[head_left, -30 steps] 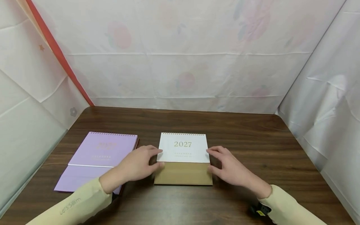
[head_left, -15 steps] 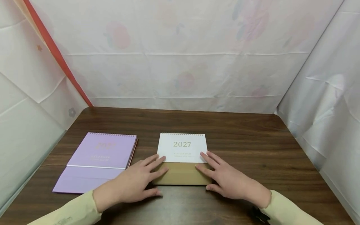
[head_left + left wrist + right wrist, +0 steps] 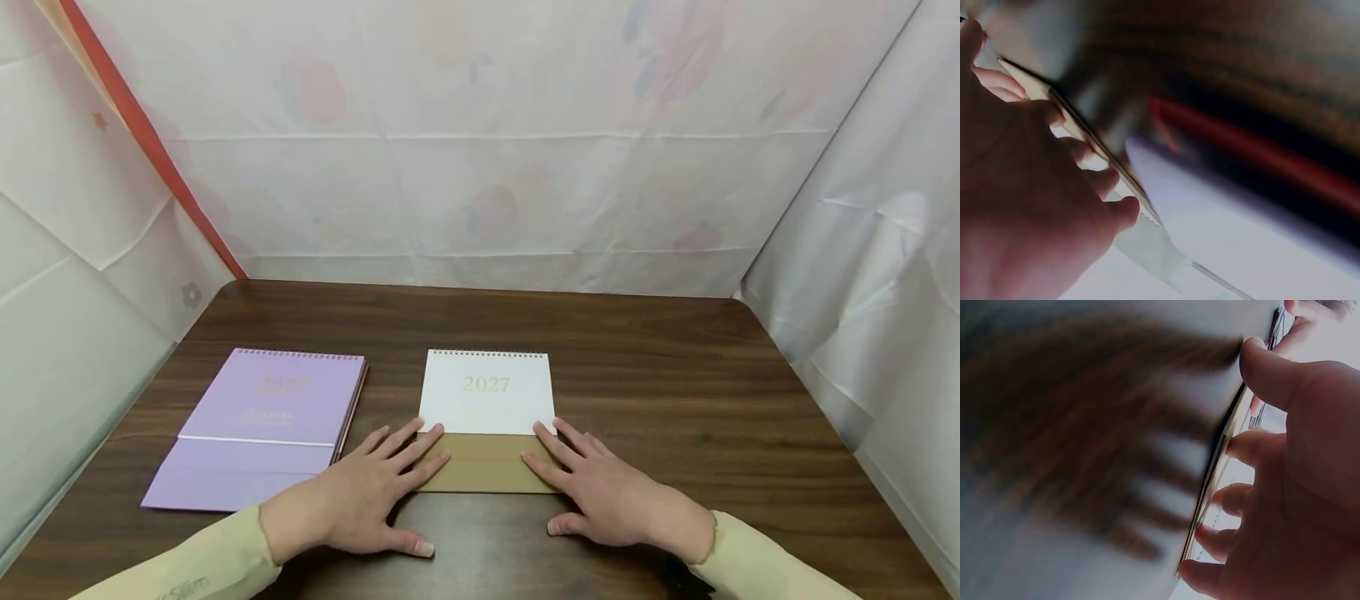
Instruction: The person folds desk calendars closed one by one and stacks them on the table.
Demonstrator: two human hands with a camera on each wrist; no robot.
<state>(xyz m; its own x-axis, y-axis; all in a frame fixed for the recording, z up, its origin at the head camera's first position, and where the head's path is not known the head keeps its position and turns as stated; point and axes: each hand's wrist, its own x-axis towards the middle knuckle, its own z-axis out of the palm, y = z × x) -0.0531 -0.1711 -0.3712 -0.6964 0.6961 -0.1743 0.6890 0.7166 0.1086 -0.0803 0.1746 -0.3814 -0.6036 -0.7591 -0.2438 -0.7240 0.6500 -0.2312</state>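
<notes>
A white spiral-bound desk calendar (image 3: 486, 396) printed "2027" lies in the middle of the table in the head view, its tan lower flap (image 3: 483, 465) facing the person. My left hand (image 3: 352, 500) has its fingers spread, several fingertips at the calendar's lower left side and the thumb out over the table. On the opposite side, my right hand (image 3: 613, 498) lies mirrored, fingers extended onto the lower right part. Neither hand grips anything. To the left rests a purple desk calendar (image 3: 277, 396), partly behind the left wrist. Its purple cover (image 3: 1222, 231) also shows in the left wrist view.
The dark wood table (image 3: 637, 367) extends behind and to the right of the calendars. A pale printed curtain (image 3: 480, 200) closes off the back, and white cloth (image 3: 885, 275) hangs at the right. A red strip (image 3: 150, 142) runs down the left corner.
Both hands have slid from the white calendar's side edges toward the person, their fingers spreading over its lower part and the thumbs moving off it. The calendars stay where they were.
</notes>
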